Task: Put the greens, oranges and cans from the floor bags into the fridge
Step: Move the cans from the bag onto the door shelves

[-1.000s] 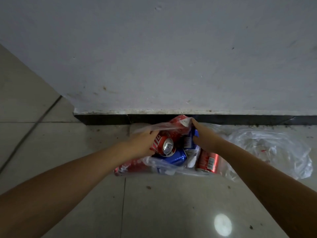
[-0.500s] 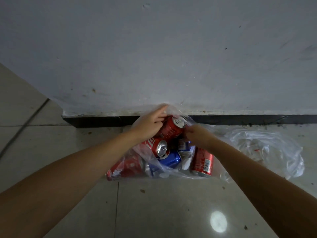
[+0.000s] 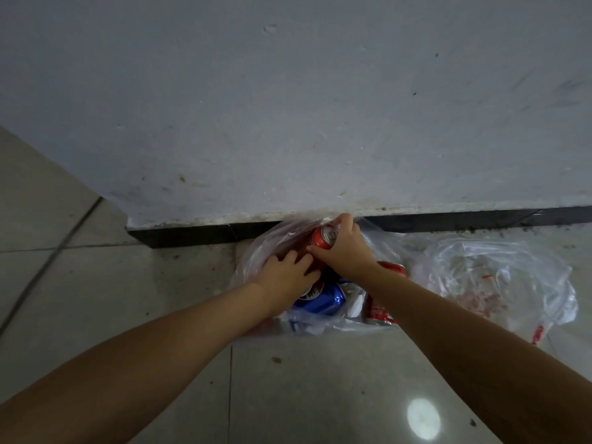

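Crouching over a tiled floor [image 3: 320,395] that throws back one spot of lamp glare, we reach with both bare arms into a clear plastic bag [image 3: 256,261] of drink cans lying against the dark skirting [image 3: 192,233] at the foot of a white wall [image 3: 288,107]. Nearest us in the bag, a blue can [image 3: 323,299] lies on its side with a red can [image 3: 381,312] just beside it to the right; these are rigid, smooth and, we judge, fairly heavy if full, best taken round the barrel with the whole hand, as slick metal and loose film can slide. Our left hand [image 3: 286,274] lies knuckles-up on the heap, fingers spread and bent over the cans; whether it grips one or only presses on them we cannot tell. Just beyond, touching it, our right hand [image 3: 344,248] is wrapped round a red can [image 3: 322,240] at the far end of the bag, silver top showing above the thumb. To the right, well apart from both hands, a second crumpled bag [image 3: 499,277] sprawls, thin and soft, its contents unclear. No fridge is in sight.
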